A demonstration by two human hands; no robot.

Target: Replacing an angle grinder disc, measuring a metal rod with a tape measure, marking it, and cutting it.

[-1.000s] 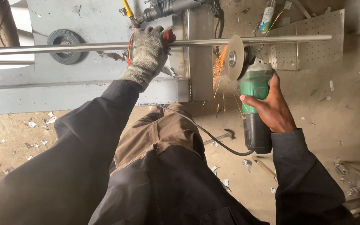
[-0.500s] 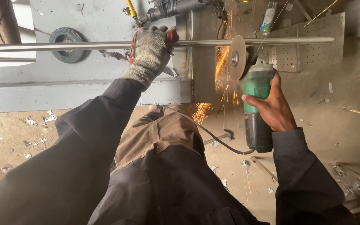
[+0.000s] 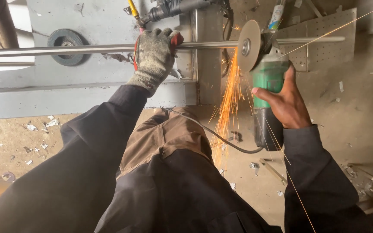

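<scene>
My gloved left hand (image 3: 155,56) is clamped on the rod (image 3: 87,48) at upper centre; my bare right hand (image 3: 286,103) is wrapped round the green grinder (image 3: 267,92), its disc (image 3: 248,45) biting the rod. Sparks (image 3: 227,103) shower onto my trousers; if the disc binds, it could kick toward my bare fingers.

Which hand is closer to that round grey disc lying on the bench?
Left. The gloved left hand grips the metal rod just right of the flap disc. The bare right hand holds the green grinder, far to the disc's right.
</scene>
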